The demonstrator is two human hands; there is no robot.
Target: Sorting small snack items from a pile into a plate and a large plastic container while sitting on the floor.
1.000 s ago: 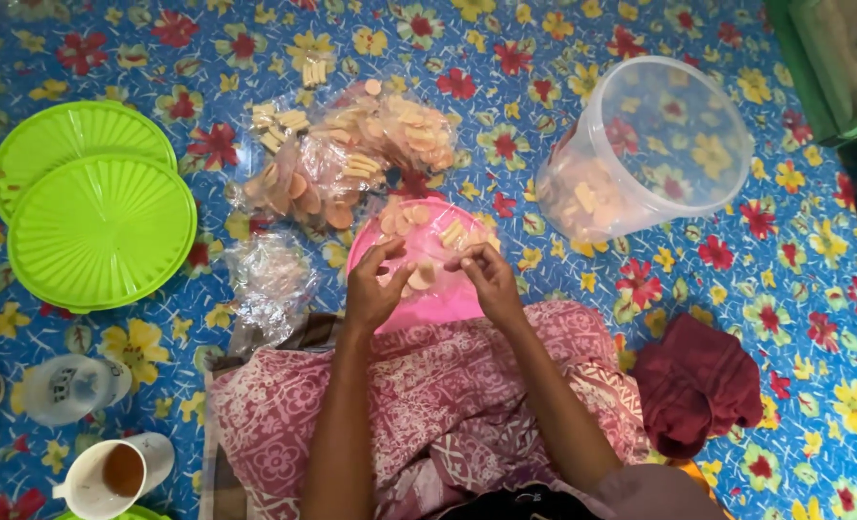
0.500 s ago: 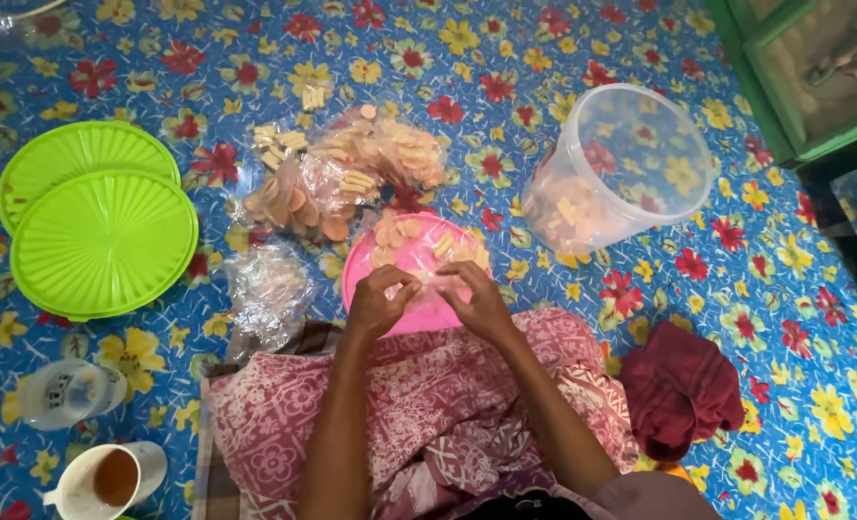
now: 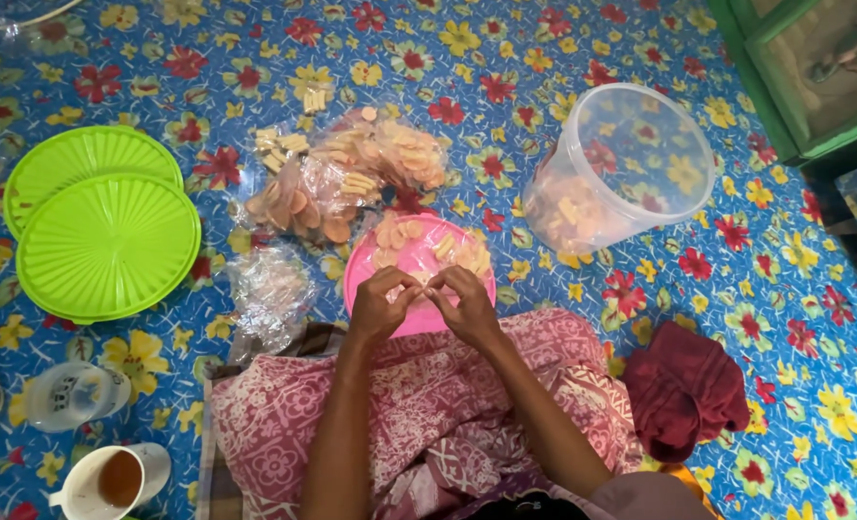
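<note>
My left hand (image 3: 380, 304) and my right hand (image 3: 465, 300) meet fingertip to fingertip over a pink plate (image 3: 371, 272) that holds several pale crackers. Both pinch something small between them; it looks like a thin clear plastic packet, but it is too small to tell for certain. The plate lies on the flowered blue mat just past my knees, which a pink patterned cloth (image 3: 419, 404) covers. Beyond the plate sits a pile of clear bags of crackers (image 3: 347, 178).
A clear plastic tub (image 3: 621, 169) with crackers inside leans at the right. Two green lids (image 3: 101, 236) lie at the left, crumpled clear plastic (image 3: 267, 294) beside them. A cup of tea (image 3: 106, 479), a small lidded cup (image 3: 67, 395) and a dark red cloth (image 3: 684, 385) lie nearby.
My hands have drawn back from the crackers on the plate toward me and closed together at the fingertips. The view has shifted slightly.
</note>
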